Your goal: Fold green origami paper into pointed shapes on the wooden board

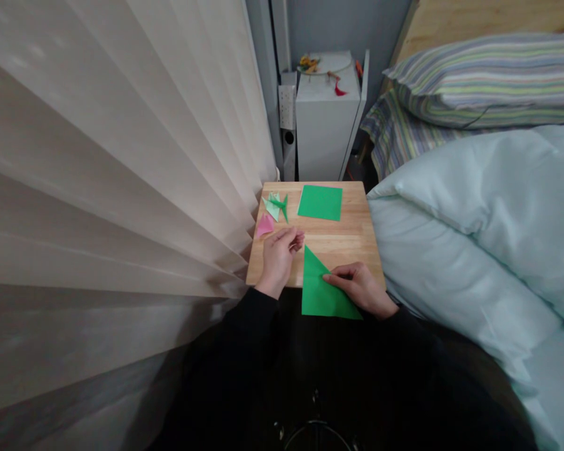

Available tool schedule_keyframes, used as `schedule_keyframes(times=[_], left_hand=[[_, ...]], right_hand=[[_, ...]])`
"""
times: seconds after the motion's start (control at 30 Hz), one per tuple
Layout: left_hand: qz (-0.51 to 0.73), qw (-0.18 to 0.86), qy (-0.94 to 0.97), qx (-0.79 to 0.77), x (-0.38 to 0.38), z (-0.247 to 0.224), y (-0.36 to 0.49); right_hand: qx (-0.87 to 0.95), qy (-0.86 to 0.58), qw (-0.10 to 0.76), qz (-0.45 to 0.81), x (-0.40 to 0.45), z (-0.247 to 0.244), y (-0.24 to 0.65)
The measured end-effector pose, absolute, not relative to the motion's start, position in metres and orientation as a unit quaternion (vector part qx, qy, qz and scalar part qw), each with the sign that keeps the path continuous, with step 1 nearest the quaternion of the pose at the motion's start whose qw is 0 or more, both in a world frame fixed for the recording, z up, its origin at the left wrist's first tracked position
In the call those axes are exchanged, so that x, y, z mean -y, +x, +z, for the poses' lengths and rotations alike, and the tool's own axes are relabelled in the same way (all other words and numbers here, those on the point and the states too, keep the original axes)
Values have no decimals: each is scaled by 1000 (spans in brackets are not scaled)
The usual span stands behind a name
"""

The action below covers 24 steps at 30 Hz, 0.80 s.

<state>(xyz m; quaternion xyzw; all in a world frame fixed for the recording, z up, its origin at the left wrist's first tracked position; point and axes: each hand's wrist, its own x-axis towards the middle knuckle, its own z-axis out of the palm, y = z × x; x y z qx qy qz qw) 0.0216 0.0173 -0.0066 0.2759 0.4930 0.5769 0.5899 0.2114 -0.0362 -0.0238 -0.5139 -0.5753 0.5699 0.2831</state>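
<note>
A green sheet of paper folded into a triangle (320,294) hangs partly past the near edge of the small wooden table (352,241). My right hand (360,288) pinches it along its slanted side, thumb and fingers closed on the paper. My left hand (281,255) hovers over the table's left part, just left of the triangle's top corner and apart from it. Its fingers are loosely curled, with no object showing between them. Beyond my hands lies a stack of square green paper (320,203). Folded pieces, green (282,205), pale green (271,207) and pink (265,225), rest at the far left.
A pleated curtain (169,144) runs close along the table's left side. To the right is a bed with a pale blue quilt (451,238) and a striped pillow (493,81). Behind the table stands a white cabinet (326,134) with small items on top.
</note>
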Motion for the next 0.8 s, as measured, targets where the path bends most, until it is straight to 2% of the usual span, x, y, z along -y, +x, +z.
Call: schedule_keyframes(times=[0.07, 0.2, 0.3, 0.6, 0.8], left_hand=[[570, 587, 278, -504, -18, -4, 18], [465, 585, 430, -507, -12, -3, 22], [441, 557, 492, -504, -8, -6, 28], [398, 608, 481, -490, -5, -8, 35], [416, 577, 492, -503, -1, -1, 38]], right_hand=[[578, -514, 286, 566, 36, -24, 212], [566, -523, 296, 564, 35, -25, 213], [558, -525, 302, 568, 34, -25, 213], [486, -504, 432, 569, 29, -29, 203], [487, -518, 427, 559, 30, -29, 201]])
